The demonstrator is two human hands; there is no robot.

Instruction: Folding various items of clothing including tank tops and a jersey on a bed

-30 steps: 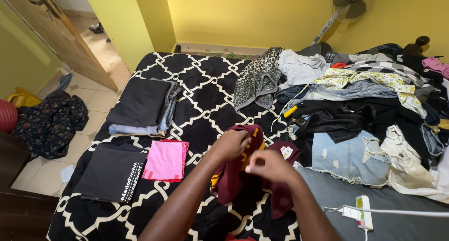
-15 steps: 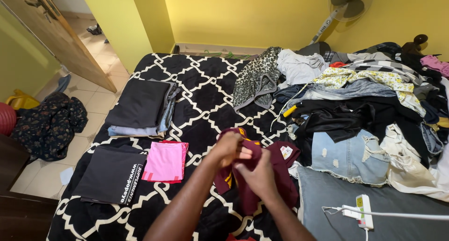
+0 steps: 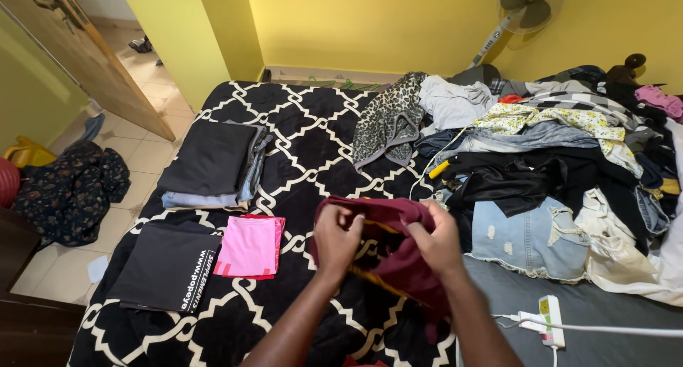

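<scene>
Maroon garment with an orange-yellow trim sits bunched between your hands, lifted just above the black-and-white patterned bedspread. Your left hand pinches its upper edge, fingers curled shut on the cloth; your right hand grips the other side the same way. You look to be partway through straightening it for a fold. Next, pull the edges apart and lay it flat near the folded pink cloth, away from the unsorted clothes heap.

A folded black garment at the bed's near left bears a strip of white lettering.
</scene>
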